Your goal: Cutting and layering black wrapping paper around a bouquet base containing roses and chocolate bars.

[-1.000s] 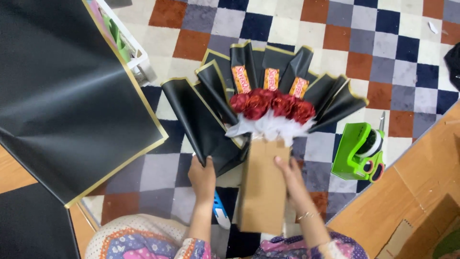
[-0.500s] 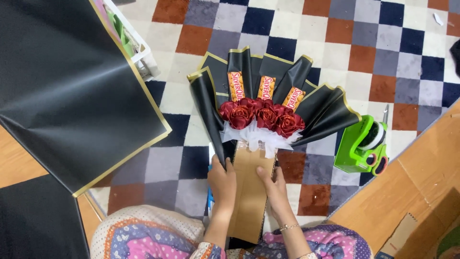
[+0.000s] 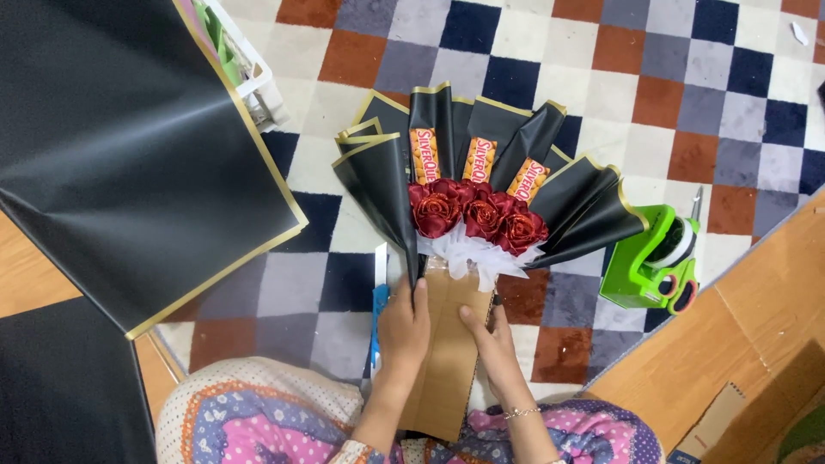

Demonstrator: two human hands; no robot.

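In the middle of the frame, the left hand [image 3: 404, 331] and right hand [image 3: 491, 344] grip the brown cardboard handle [image 3: 447, 352] of a bouquet [image 3: 477, 185], fingers clasped on its two edges, holding it above the checkered floor [image 3: 601, 69]. The bouquet has red roses [image 3: 477, 215], three candy bars [image 3: 478, 161] and black gold-edged wrapping. A green tape dispenser [image 3: 653, 266] sits at right, and large black paper sheets [image 3: 120, 146] fill the upper left.

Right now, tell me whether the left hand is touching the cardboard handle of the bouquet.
Touching. The head view shows the left hand pressed flat against the brown cardboard handle, fingers lying along its left edge with no gap.
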